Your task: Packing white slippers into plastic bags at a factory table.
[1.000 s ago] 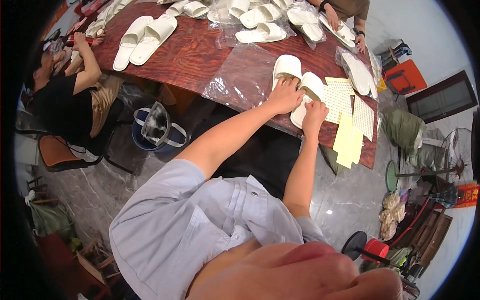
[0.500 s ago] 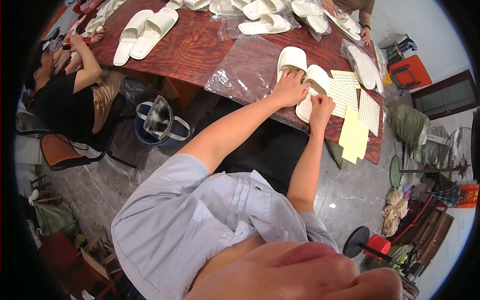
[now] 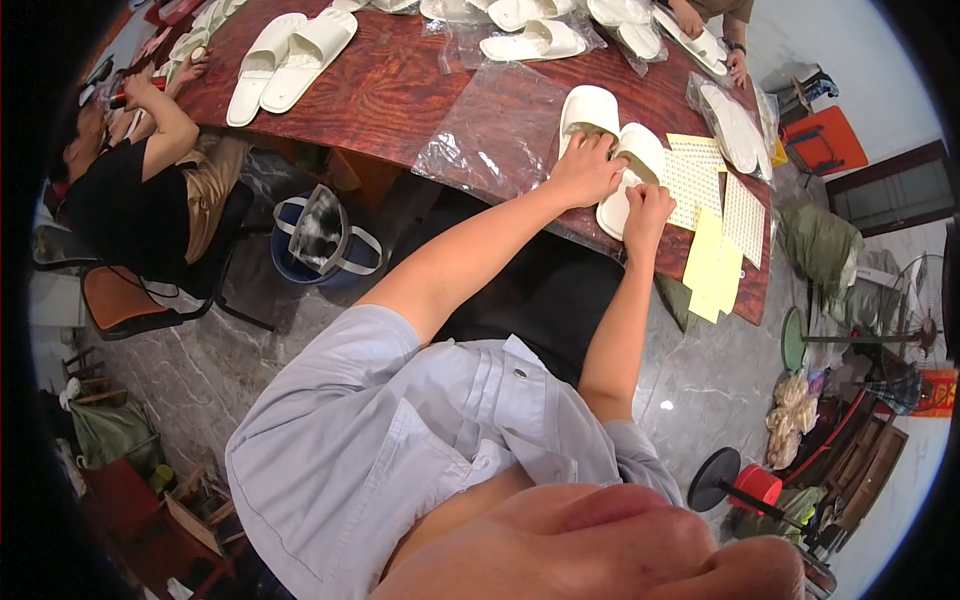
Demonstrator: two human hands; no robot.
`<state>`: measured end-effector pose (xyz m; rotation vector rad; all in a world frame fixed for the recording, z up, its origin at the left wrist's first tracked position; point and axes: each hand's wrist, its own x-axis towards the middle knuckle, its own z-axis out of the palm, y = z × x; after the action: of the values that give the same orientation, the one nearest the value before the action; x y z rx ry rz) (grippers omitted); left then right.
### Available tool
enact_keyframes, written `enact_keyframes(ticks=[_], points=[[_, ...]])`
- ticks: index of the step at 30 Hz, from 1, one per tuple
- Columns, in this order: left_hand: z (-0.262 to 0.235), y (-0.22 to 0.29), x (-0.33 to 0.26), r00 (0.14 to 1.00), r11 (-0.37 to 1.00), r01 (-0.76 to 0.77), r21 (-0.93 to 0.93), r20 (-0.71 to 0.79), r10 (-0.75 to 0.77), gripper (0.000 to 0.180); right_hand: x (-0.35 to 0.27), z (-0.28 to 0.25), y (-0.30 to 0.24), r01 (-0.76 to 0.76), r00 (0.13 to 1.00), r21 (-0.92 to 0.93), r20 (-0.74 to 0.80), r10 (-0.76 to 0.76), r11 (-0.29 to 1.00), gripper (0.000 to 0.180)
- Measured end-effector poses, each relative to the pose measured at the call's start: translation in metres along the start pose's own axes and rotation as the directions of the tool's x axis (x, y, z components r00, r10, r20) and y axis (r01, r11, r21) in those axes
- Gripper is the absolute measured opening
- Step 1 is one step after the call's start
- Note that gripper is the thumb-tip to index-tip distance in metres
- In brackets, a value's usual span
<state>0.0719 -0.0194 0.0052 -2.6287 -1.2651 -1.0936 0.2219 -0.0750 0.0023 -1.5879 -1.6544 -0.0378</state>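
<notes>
A pair of white open-toed slippers lies side by side near the table's front edge, the left slipper (image 3: 588, 105) and the right slipper (image 3: 642, 146). My left hand (image 3: 588, 172) rests over the heel part of the left slipper, its bent fingers gripping toward the inner edge by the straps. Over the right slipper's heel part, my right hand (image 3: 648, 208) is closed in a pinch. Whatever its fingertips hold is too small to make out. Beside them on the right lie sticker sheets (image 3: 693, 190) with rows of small marks, and plain yellow sheets (image 3: 706, 255).
A clear plastic bag (image 3: 490, 130) lies flat left of the slippers. Another white pair (image 3: 290, 65) stands farther left; several bagged slippers (image 3: 535, 42) lie at the back. Co-workers sit at left (image 3: 130, 190) and stand at far right. A blue bucket (image 3: 325, 240) is on the floor.
The view has shifted slightly, so the table's things sit a little to the right and higher. Both hands stay at the same slippers, with only slight finger movement.
</notes>
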Motion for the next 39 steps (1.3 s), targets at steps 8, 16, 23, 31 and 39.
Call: enact_keyframes(ticks=[8,16,23,31,39], points=[[0.005,-0.002,-0.002,1.000,0.999,-0.018,0.033,-0.025,0.019,0.028,-0.002,-0.011,0.014,-0.351,0.933,0.589,0.152,0.326,0.728,0.009],[0.004,-0.008,0.001,1.000,0.998,-0.029,0.060,0.003,0.029,0.028,-0.009,-0.059,-0.020,-0.551,0.827,0.530,0.446,0.341,0.644,0.011],[0.007,-0.005,0.000,0.999,0.997,-0.047,0.055,-0.018,0.049,0.027,-0.010,-0.042,-0.006,-0.255,0.911,0.201,0.377,0.166,0.946,0.018],[0.008,-0.011,0.001,0.997,0.993,-0.067,0.093,-0.025,0.070,0.026,-0.008,-0.043,-0.027,-0.441,0.886,0.203,0.255,0.387,0.874,0.026],[0.007,0.002,0.032,0.867,0.967,0.247,0.067,0.431,-0.251,0.049,-0.012,-0.024,0.022,-0.385,0.923,0.324,0.114,0.368,0.864,0.022]])
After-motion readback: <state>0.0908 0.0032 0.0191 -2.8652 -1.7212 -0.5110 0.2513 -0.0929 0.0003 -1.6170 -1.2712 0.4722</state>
